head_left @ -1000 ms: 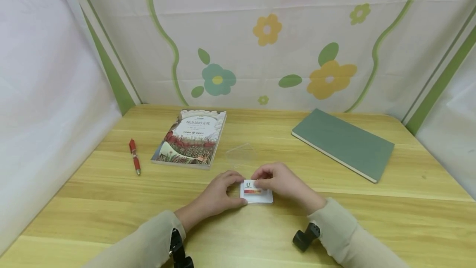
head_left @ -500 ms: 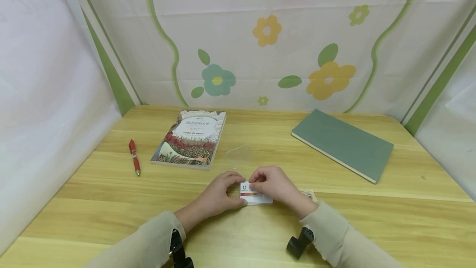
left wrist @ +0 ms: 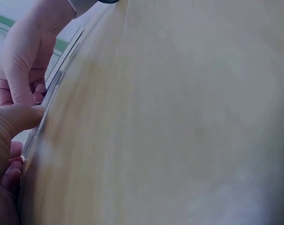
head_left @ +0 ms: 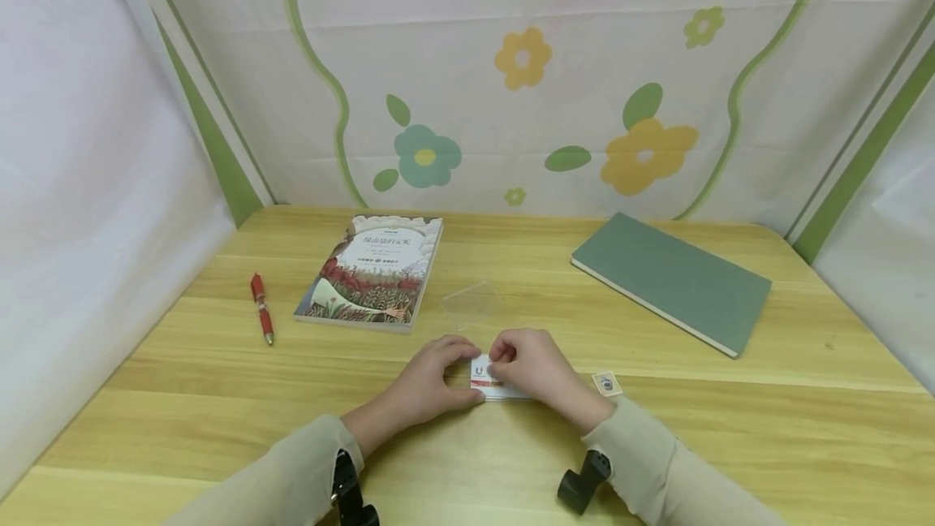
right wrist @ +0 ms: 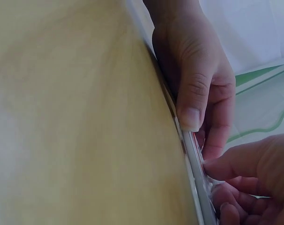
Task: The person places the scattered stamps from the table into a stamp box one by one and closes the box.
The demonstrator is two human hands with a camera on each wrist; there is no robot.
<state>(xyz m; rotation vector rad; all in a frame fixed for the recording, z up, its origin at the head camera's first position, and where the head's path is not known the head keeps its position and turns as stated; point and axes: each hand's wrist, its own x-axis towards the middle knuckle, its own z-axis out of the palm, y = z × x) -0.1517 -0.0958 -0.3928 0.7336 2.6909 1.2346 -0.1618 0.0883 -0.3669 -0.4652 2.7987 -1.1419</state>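
Observation:
A flat white card stack [head_left: 517, 393] lies on the table in front of the person, thin and layered at its edge. On top of it is a small white printed card [head_left: 478, 372] with a U-shaped logo and a red-orange stripe. The left hand [head_left: 429, 380] grips the stack's left end, thumb at the near edge and fingers at the far edge. With thumb and curled forefinger, the right hand [head_left: 536, 368] pinches the printed card from above, covering its right part. In the right wrist view, the left thumb [right wrist: 191, 119] presses on the stack's edge.
A clear plastic sheet [head_left: 472, 304] lies just beyond the hands. An illustrated book [head_left: 372, 270] and a red pen [head_left: 262, 308] are at the left. At the right are a green hardcover book [head_left: 672, 282] and a small square stamp-like piece [head_left: 607, 384] beside the right wrist.
The right hand has shifted slightly left and nearer, and the printed card has slid the same way over the stack. The small square piece has come into sight. The left hand stays put.

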